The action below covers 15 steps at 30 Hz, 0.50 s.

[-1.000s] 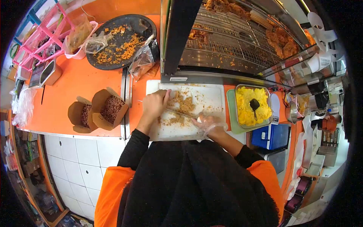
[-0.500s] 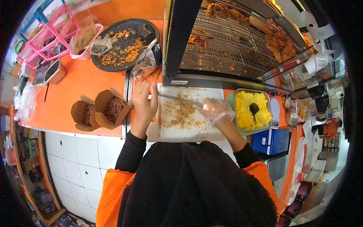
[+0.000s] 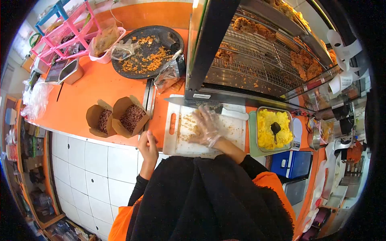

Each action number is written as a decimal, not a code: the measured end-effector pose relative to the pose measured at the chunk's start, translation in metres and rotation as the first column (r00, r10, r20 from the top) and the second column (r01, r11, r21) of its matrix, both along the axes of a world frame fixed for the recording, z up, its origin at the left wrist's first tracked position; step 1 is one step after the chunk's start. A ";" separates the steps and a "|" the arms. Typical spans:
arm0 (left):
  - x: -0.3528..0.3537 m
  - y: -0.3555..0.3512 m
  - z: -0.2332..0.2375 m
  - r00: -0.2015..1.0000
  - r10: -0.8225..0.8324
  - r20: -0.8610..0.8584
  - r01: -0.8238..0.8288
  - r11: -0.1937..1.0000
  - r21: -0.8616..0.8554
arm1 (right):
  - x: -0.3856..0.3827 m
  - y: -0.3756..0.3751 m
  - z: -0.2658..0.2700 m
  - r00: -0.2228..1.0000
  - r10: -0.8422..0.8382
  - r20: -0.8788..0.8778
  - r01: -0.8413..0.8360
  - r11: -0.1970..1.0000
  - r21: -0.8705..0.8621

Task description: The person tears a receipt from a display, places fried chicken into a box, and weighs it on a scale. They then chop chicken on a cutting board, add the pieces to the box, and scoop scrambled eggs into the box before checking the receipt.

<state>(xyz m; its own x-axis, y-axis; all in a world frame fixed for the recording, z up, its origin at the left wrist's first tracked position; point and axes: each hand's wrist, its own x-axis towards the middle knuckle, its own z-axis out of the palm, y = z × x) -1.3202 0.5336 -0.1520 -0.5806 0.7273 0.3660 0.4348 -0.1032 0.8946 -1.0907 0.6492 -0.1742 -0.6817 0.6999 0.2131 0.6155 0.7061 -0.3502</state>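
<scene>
My left hand (image 3: 148,146), bare, is beside the white cutting board's (image 3: 170,140) front left corner. Its fingers are curled in, with nothing visible in them. A clear plastic glove covers my right hand (image 3: 207,128), which lies with fingers spread on the board among brown crumbs (image 3: 185,120). Behind it a large knife (image 3: 201,105) rests along the board's back edge, its white handle to the right. To the left stand two open cardboard boxes (image 3: 95,120) (image 3: 139,125) with reddish-brown rice.
A black round tray (image 3: 120,71) with fried crumbs sits at the back left, near a pink basket (image 3: 105,58). A glass cabinet (image 3: 241,95) with fried pieces rises behind the board. At the right is a metal tray (image 3: 261,151) of yellow food with a black scoop.
The knife has left my hands and lies at the board's back, handle now right. My left hand has moved toward the front edge; my right hand has moved left and spread over the crumbs.
</scene>
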 end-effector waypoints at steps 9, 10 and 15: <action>-0.017 -0.023 0.007 0.992 0.102 0.074 -0.099 0.994 -0.039 | -0.005 0.031 -0.040 0.959 0.268 0.092 -0.283 0.894 0.348; -0.019 -0.025 0.010 0.991 0.107 0.082 -0.104 0.994 -0.041 | -0.013 0.035 -0.028 0.963 0.268 -0.011 -0.248 0.905 0.346; -0.032 -0.040 0.000 0.981 0.177 0.074 -0.180 0.983 0.036 | -0.081 0.030 0.064 0.886 0.151 -0.439 -0.164 0.986 0.009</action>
<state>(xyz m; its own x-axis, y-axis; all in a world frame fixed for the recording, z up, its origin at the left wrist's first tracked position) -1.3527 0.4937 -0.1523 -0.7249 0.5944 0.3481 0.3862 -0.0677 0.9199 -1.1714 0.6794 -0.1103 -0.6256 0.6012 0.4972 0.2774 0.7670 -0.5785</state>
